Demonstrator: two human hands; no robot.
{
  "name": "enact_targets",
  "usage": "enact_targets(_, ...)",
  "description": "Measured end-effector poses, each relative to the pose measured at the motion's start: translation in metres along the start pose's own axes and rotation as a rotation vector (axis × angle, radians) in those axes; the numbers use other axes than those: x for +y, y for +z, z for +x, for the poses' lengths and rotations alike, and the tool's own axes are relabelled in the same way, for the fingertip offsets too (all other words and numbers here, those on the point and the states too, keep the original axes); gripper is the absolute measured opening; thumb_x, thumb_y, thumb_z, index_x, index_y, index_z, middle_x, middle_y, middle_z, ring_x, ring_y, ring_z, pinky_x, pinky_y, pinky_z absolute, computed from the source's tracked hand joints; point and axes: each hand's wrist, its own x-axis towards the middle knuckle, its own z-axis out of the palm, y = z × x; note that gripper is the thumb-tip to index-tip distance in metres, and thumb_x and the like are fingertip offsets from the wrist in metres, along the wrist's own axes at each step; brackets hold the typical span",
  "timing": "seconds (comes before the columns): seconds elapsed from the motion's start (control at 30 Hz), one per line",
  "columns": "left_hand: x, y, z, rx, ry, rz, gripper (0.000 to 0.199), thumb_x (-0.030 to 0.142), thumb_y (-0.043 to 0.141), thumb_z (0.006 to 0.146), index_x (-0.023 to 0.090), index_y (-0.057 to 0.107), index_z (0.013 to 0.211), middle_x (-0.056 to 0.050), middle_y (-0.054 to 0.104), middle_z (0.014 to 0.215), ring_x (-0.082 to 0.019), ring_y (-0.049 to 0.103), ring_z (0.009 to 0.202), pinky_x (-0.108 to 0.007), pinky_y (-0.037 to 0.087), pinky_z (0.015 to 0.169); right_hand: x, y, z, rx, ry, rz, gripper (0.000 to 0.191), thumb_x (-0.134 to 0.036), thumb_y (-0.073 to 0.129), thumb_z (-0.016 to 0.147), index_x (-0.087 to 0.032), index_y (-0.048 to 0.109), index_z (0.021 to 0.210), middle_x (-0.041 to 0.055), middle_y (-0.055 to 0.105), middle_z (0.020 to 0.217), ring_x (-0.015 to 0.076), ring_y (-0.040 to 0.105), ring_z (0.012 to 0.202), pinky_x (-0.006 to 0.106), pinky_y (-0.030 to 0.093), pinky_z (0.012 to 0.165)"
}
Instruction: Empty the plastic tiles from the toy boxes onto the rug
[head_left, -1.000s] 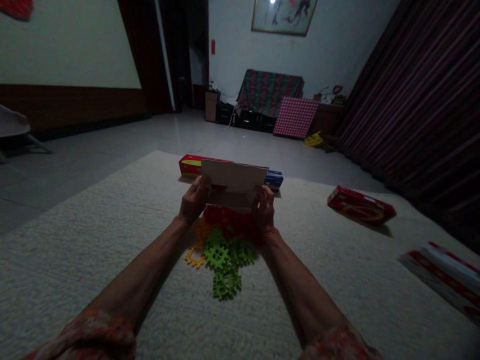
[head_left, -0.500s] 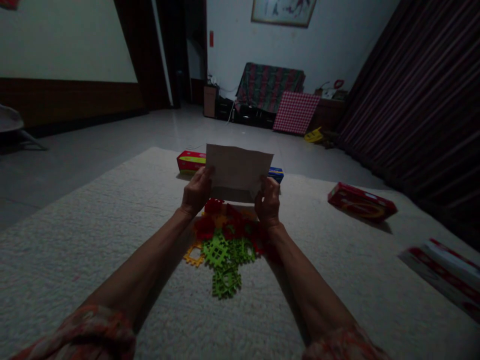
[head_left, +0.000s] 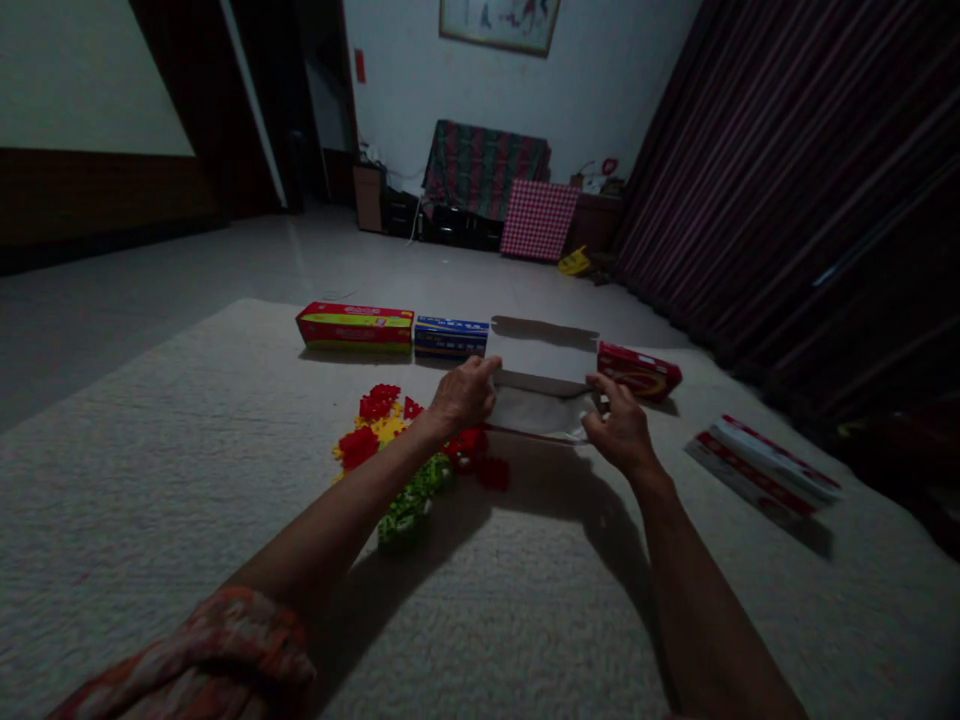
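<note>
Bare mat gives a low, wide passage on the left, and more lies near, between the forearms. Left of centre, a heap of plastic pieces blocks that level, with the left forearm crossing above it. On the far side stand a red-and-yellow box and a blue box, leaving only a sliver between them. The open box fills the space between left hand and right hand. Farther right, a gap separates the red box from the red-and-white box.

Dimly lit view: soft shadow on the mat near your right hand; curtain at right almost black.
</note>
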Motion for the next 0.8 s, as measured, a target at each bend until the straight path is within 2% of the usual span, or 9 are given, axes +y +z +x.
enact_targets(0.07, 0.026, 0.015, 0.001, -0.074, 0.021, -0.036, 0.054, 0.014, 0.058, 0.083, 0.023, 0.057, 0.137, -0.010, 0.068, 0.117, -0.024, 0.067, 0.103, -0.034, 0.054, 0.091, 0.021, -0.023, -0.013, -0.026, 0.071, -0.055, 0.061, -0.015, 0.053, 0.065, -0.019, 0.064, 0.125, 0.0121, 0.067, 0.114, 0.0252, 0.066, 0.090, 0.042, 0.057, 0.084)
enact_targets(0.13, 0.044, 0.032, 0.002, -0.125, 0.027, -0.072, 0.053, 0.015, 0.059, 0.083, 0.022, 0.059, 0.136, -0.010, 0.069, 0.118, -0.025, 0.067, 0.106, -0.035, 0.054, 0.093, 0.039, -0.036, -0.024, -0.042, 0.139, -0.077, 0.061, -0.015, 0.053, 0.065, -0.019, 0.065, 0.125, 0.0131, 0.068, 0.118, 0.0277, 0.066, 0.099, 0.044, 0.056, 0.089)
enact_targets(0.23, 0.057, 0.054, 0.003, -0.194, -0.003, -0.121, 0.052, 0.013, 0.059, 0.081, 0.023, 0.063, 0.131, -0.009, 0.072, 0.117, -0.025, 0.067, 0.108, -0.035, 0.053, 0.096, 0.057, -0.040, -0.038, -0.087, 0.241, -0.069, 0.060, -0.017, 0.054, 0.066, -0.019, 0.065, 0.125, 0.0132, 0.070, 0.118, 0.0287, 0.067, 0.103, 0.045, 0.055, 0.091)
enact_targets(0.33, 0.058, 0.065, 0.000, -0.214, -0.037, -0.151, 0.052, 0.013, 0.061, 0.080, 0.023, 0.063, 0.131, -0.009, 0.074, 0.116, -0.024, 0.069, 0.108, -0.035, 0.052, 0.097, 0.069, -0.035, -0.048, -0.132, 0.340, -0.031, 0.058, -0.019, 0.057, 0.067, -0.019, 0.065, 0.124, 0.0124, 0.072, 0.114, 0.0269, 0.068, 0.097, 0.043, 0.055, 0.088)
enact_targets(0.47, 0.048, 0.068, -0.006, -0.089, -0.119, -0.161, 0.056, 0.034, 0.067, 0.086, 0.020, 0.057, 0.139, -0.013, 0.072, 0.120, -0.027, 0.070, 0.107, -0.038, 0.053, 0.095, 0.080, -0.034, -0.055, -0.037, 0.457, 0.047, 0.053, -0.037, 0.063, 0.075, -0.018, 0.064, 0.124, 0.0154, 0.071, 0.115, 0.0267, 0.069, 0.094, 0.042, 0.056, 0.084)
enact_targets(0.57, 0.038, 0.069, -0.010, -0.012, -0.209, -0.194, 0.055, 0.048, 0.062, 0.090, 0.016, 0.060, 0.134, -0.016, 0.075, 0.111, -0.029, 0.072, 0.099, -0.039, 0.054, 0.089, 0.083, -0.039, -0.057, 0.012, 0.590, 0.059, 0.052, -0.051, 0.057, 0.083, -0.017, 0.066, 0.120, 0.0182, 0.072, 0.113, 0.0285, 0.070, 0.095, 0.043, 0.055, 0.083)
enact_targets(0.67, 0.031, 0.071, -0.011, 0.040, -0.284, -0.299, 0.041, 0.041, 0.057, 0.092, 0.016, 0.067, 0.124, -0.012, 0.077, 0.096, -0.025, 0.073, 0.091, -0.034, 0.055, 0.082, 0.081, -0.047, -0.056, 0.049, 0.683, 0.040, 0.046, -0.050, 0.053, 0.085, -0.016, 0.069, 0.114, 0.0173, 0.073, 0.109, 0.0293, 0.070, 0.098, 0.043, 0.054, 0.088)
enact_targets(0.73, 0.029, 0.070, -0.011, 0.087, -0.332, -0.444, 0.036, 0.032, 0.053, 0.092, 0.015, 0.069, 0.120, -0.008, 0.077, 0.086, -0.022, 0.073, 0.082, -0.031, 0.055, 0.075, 0.078, -0.051, -0.054, 0.123, 0.677, 0.055, 0.043, -0.048, 0.054, 0.083, -0.017, 0.070, 0.108, 0.0163, 0.074, 0.109, 0.0290, 0.069, 0.102, 0.043, 0.052, 0.092)
enact_targets(0.8, 0.031, 0.068, -0.010, 0.133, -0.358, -0.632, 0.039, 0.024, 0.048, 0.089, 0.013, 0.068, 0.121, -0.005, 0.075, 0.082, -0.017, 0.071, 0.071, -0.027, 0.054, 0.067, 0.073, -0.054, -0.051, 0.194, 0.643, 0.133, 0.044, -0.049, 0.055, 0.080, -0.017, 0.070, 0.106, 0.0156, 0.074, 0.108, 0.0280, 0.069, 0.101, 0.041, 0.054, 0.088)
